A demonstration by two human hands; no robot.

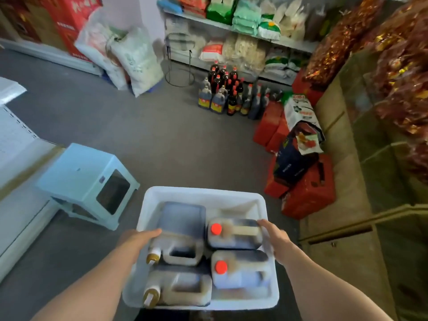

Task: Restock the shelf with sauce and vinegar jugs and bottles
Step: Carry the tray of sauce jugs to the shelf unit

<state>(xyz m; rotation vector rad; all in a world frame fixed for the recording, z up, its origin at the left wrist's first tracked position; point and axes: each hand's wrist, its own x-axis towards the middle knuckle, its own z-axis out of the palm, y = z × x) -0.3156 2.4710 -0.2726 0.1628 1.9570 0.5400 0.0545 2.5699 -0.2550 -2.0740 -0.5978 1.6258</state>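
While the fingers of the left hand (pixel 139 237) curl over the left rim of a white plastic tub (pixel 269 295), those of the right hand (pixel 276 239) wrap the opposite rim, thumb lying along the top edge, so that both hands grip the tub at waist height above the grey floor (pixel 143 126). Four jugs of dark sauce or vinegar lie on their sides inside it: two with yellow caps (pixel 153 257) on the left, two with red caps (pixel 216 228) on the right, packed touching one another. Motion blur softens the labels, which cannot be read.

Just left of the tub stands a pale blue plastic stool (pixel 81 179), beside a white shelf unit (pixel 16 144) at the frame's left edge. Across the floor, a cluster of dark bottles and jugs (pixel 228 93) stands in front of a low shelf (pixel 266 40) stacked with bagged dry goods. Red cartons (pixel 308 200) and tipped-over packages line the right side, next to a bench-height display heaped with red wrapped goods (pixel 398 72). White sacks (pixel 129 56) lean against the far wall, near red boxes at upper left.
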